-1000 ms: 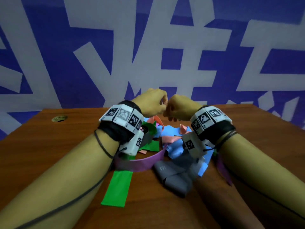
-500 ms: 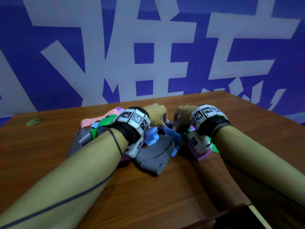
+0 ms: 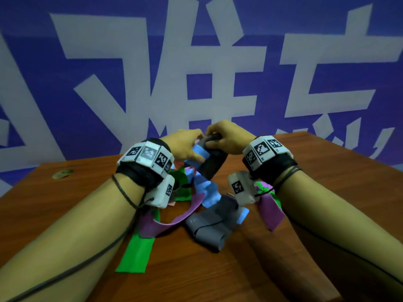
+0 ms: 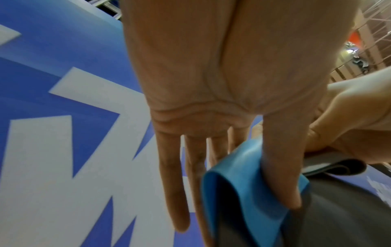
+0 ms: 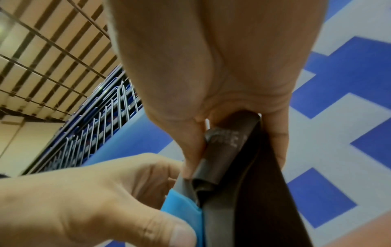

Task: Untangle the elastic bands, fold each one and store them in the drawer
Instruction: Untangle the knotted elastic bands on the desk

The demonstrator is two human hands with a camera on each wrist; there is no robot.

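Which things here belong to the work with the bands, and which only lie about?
Job:
- blue band, pinched by left hand
- dark grey band, gripped by right hand
- tangled pile

Lying about:
- round brass fitting
- table

Head view is kept pretty dim and soft, with the edges bent by the wide lens. Wrist views are lit brighter, though close skin is blurred.

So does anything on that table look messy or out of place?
Yes: the coloured bands lie in a knotted heap on the table. The left hand pinches a blue band wrapped around the dark grey band that the right hand grips.
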